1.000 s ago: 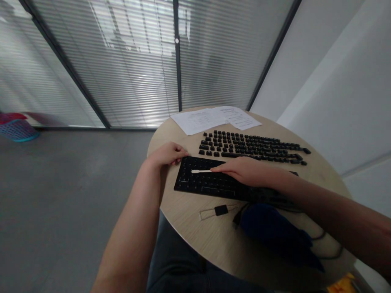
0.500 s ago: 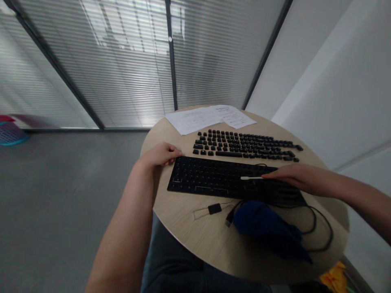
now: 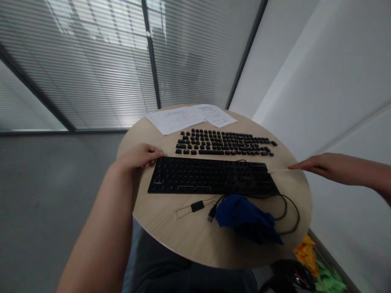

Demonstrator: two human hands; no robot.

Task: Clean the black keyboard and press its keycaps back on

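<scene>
A black keyboard [image 3: 189,176] with its keycaps off lies flat on the round wooden table [image 3: 159,219]. At its far left corner, my left hand [image 3: 142,156] has its fingers closed on the edge. My right hand [image 3: 325,166] is past the keyboard's right end, pinching a thin white swab [image 3: 279,170]. The swab's tip points left at the keyboard's right edge; blur hides whether it touches. Beyond the keyboard, the loose black keycaps [image 3: 211,152] are laid out in rows.
Nearer me are a wire keycap puller [image 3: 197,206], a crumpled blue cloth [image 3: 244,215] and a looped black cable [image 3: 297,217] with a USB plug. Printed papers [image 3: 175,120] lie at the far edge. Orange cloth [image 3: 306,252] and green cloth [image 3: 328,278] are below, right.
My right hand has moved right with the swab, from over the keyboard to past its right end. My left hand stays at the corner. The view has turned right.
</scene>
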